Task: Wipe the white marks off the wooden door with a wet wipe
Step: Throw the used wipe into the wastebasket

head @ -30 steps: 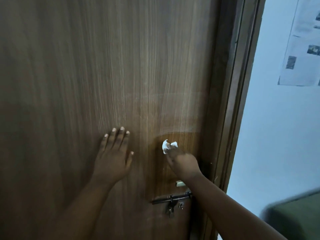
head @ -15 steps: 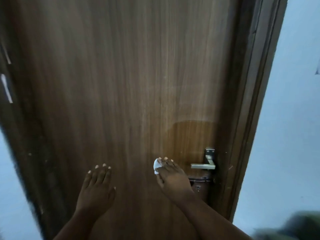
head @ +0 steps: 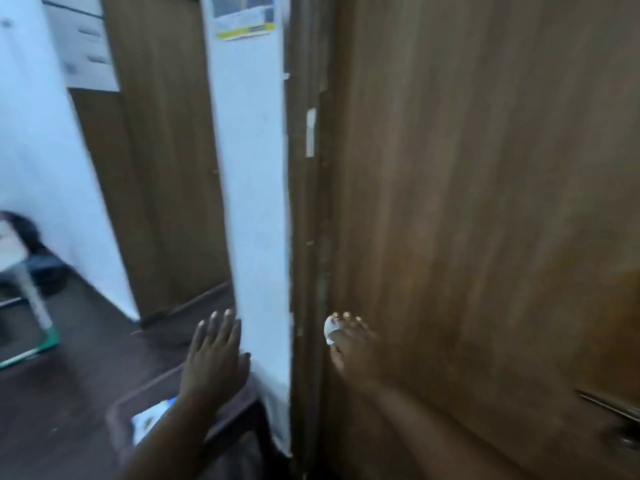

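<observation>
The wooden door (head: 467,202) fills the right half of the blurred view. My right hand (head: 349,344) lies flat against it near its left edge and presses a small bunched white wet wipe (head: 330,330) under the fingers. A white strip mark (head: 310,132) shows on the dark door frame higher up, above the hand. My left hand (head: 214,355) hangs off the door with fingers spread, in front of the white wall (head: 252,202), holding nothing.
A dark brown bin or box (head: 173,431) with a white and blue packet inside sits below my left hand. Another wooden door (head: 162,150) stands at the back left. A chair leg (head: 31,292) and dark floor lie far left. A metal latch (head: 609,407) shows at the lower right.
The view has swung left. My right hand slid the wipe from near the handle to the door's left edge. My left hand has come off the door and is now in front of the wall.
</observation>
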A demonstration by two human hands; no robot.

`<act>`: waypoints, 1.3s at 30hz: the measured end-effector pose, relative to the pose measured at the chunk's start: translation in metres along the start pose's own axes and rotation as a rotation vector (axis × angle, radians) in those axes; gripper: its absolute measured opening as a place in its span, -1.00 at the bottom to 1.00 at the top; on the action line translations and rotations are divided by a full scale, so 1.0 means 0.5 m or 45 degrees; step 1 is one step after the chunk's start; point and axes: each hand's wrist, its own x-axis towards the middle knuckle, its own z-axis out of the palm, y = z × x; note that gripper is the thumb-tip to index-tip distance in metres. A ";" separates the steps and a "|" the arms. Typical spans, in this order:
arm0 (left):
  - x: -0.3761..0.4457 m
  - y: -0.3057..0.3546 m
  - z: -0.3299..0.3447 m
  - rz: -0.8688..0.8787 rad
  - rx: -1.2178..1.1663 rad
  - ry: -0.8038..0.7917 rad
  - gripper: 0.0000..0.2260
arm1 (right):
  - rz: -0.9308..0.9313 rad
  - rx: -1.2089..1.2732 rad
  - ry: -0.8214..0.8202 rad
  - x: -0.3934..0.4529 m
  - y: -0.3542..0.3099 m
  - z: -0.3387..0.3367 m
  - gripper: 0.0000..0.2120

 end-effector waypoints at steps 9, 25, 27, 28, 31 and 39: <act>0.026 -0.353 0.019 -0.316 0.083 0.032 -0.38 | -0.256 0.160 -0.099 0.253 -0.294 0.181 -0.72; 0.175 -0.627 0.190 -0.640 0.119 -0.225 -0.35 | -0.716 0.262 -0.383 0.536 -0.464 0.570 -0.51; 0.193 -0.647 0.213 -0.673 0.073 -0.280 -0.35 | -0.748 0.278 -0.449 0.554 -0.474 0.614 -0.50; 0.202 -0.655 0.227 -0.681 0.040 -0.310 -0.34 | -0.758 0.280 -0.484 0.562 -0.480 0.641 -0.51; 0.217 -0.697 0.269 -0.731 -0.055 -0.393 -0.33 | -0.777 0.312 -0.627 0.586 -0.507 0.713 -0.54; 0.276 -0.857 0.417 -0.671 -0.130 -0.560 -0.28 | -0.675 0.255 -0.875 0.659 -0.590 0.854 -0.65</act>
